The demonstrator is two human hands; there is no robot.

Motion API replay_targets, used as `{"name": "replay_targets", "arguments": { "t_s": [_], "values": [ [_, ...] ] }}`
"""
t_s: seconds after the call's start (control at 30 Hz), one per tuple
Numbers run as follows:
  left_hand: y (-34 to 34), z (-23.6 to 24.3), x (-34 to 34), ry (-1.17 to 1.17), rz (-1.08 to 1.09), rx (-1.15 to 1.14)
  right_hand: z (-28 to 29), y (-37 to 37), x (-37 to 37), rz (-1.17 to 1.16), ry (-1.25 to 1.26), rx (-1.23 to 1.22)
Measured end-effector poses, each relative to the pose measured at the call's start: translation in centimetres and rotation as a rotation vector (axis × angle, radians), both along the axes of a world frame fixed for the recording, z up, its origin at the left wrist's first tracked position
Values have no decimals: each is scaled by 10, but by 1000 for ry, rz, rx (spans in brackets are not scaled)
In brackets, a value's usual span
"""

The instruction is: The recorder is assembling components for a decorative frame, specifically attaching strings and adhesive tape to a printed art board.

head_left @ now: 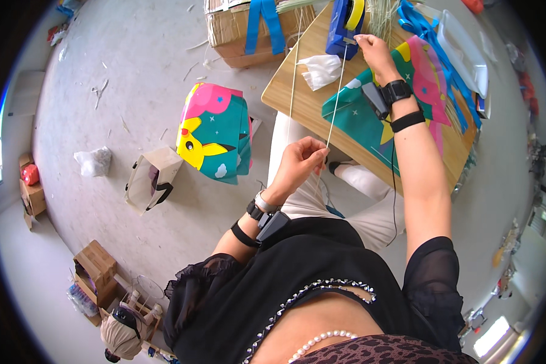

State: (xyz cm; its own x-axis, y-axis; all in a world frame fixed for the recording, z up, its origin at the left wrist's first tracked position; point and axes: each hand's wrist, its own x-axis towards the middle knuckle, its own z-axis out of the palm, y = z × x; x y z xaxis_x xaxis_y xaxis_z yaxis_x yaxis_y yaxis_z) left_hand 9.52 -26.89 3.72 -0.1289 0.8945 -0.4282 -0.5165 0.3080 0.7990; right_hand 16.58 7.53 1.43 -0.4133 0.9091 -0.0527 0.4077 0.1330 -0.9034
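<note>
My left hand (300,162) is closed in a pinch around a thin pale stick (337,100), held above my lap. The stick slants up to the front of a blue tape dispenser (340,36) with a yellow roll (355,13). At that dispenser, my right hand (376,56) has its thumb and fingertips pinched together; what lies between them is too small to make out. Under my right wrist, a teal, pink and yellow printed sheet (355,118) lies on the wooden table (285,79). Beside the dispenser sits a crumpled white piece (321,71).
Another thin stick (294,73) crosses the table's left edge. Blue strips (461,91) and a white tray (464,51) lie at right. Printed sheets (215,136), a beige bin (155,179) and a plastic bag (93,161) are left. A cardboard box (230,39) stands beyond; another person (121,333) is lower left.
</note>
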Motion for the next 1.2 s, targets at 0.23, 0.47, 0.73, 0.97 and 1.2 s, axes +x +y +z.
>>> {"name": "replay_targets", "arguments": {
  "t_s": [0.23, 0.47, 0.73, 0.97, 1.2],
  "values": [
    [-3, 2, -7, -4, 4, 13, 8, 8, -3, 33, 5, -227],
    [-2, 1, -11, -1, -19, 6, 8, 6, -4, 57, -42, -290],
    [-1, 0, -8, -19, -20, 6, 11, 5, -3, 46, -40, -307],
    [0, -1, -3, -29, 4, 20, 16, 13, 0, 64, -9, -447],
    [1, -2, 0, -10, -7, 47, 36, 7, 4, -69, 170, -680]
  ]
}}
